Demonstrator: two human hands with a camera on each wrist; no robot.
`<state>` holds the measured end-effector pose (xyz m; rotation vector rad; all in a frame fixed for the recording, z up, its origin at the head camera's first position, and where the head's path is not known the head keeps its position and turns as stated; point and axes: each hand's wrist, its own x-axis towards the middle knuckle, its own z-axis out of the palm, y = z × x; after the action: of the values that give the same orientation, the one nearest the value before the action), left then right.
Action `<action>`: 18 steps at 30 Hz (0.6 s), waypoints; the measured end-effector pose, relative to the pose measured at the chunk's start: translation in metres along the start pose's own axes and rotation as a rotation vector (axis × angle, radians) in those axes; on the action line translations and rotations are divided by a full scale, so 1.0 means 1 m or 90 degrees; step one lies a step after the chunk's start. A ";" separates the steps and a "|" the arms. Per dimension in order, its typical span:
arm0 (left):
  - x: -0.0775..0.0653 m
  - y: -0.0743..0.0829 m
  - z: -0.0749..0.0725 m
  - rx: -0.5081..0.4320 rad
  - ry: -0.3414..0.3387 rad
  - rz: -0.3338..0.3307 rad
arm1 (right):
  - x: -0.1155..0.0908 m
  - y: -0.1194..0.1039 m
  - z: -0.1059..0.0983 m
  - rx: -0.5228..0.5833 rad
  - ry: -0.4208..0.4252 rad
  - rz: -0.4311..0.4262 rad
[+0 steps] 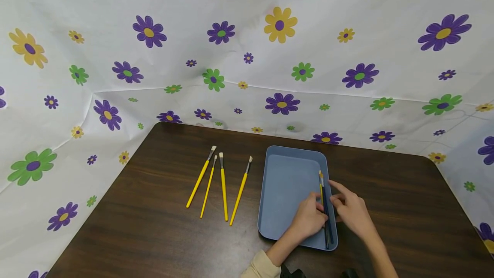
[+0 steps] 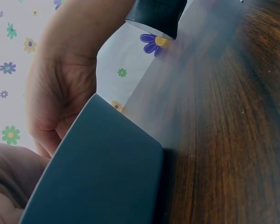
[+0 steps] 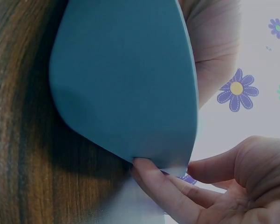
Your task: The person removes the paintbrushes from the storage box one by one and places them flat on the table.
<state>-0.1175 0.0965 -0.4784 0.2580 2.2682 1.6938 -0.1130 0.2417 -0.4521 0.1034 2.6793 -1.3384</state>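
A blue-grey tray (image 1: 289, 183) stands on the table, right of the middle. Slim paintbrushes (image 1: 331, 226) lie lengthwise along its right inner side, dark-handled ones and a yellow one. Reaching over the tray's near part, my left hand (image 1: 308, 218) holds at the brushes with bent fingers; its fingertips are partly hidden. My right hand (image 1: 353, 211) is at the tray's right rim. In the right wrist view, its fingers (image 3: 163, 189) press on the tray's outer wall (image 3: 126, 79) while another digit meets the rim. The left wrist view shows the tray's outer wall (image 2: 102, 172) hiding the brushes.
Left of the tray, several yellow-handled paintbrushes (image 1: 223, 192) lie spread on the dark wooden table (image 1: 154, 226), bristles pointing away. A white flowered cloth (image 1: 239, 67) hangs behind the table and along its sides.
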 end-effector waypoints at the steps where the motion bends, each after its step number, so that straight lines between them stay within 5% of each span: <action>1: 0.000 0.000 0.000 -0.001 0.002 0.001 | 0.000 0.000 0.000 -0.001 0.001 -0.001; 18: 0.005 0.003 -0.013 -0.043 0.026 0.003 | 0.003 -0.001 -0.002 -0.002 -0.001 0.009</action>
<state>-0.1264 0.0875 -0.4724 0.2160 2.2353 1.7912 -0.1164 0.2432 -0.4508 0.1203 2.6752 -1.3291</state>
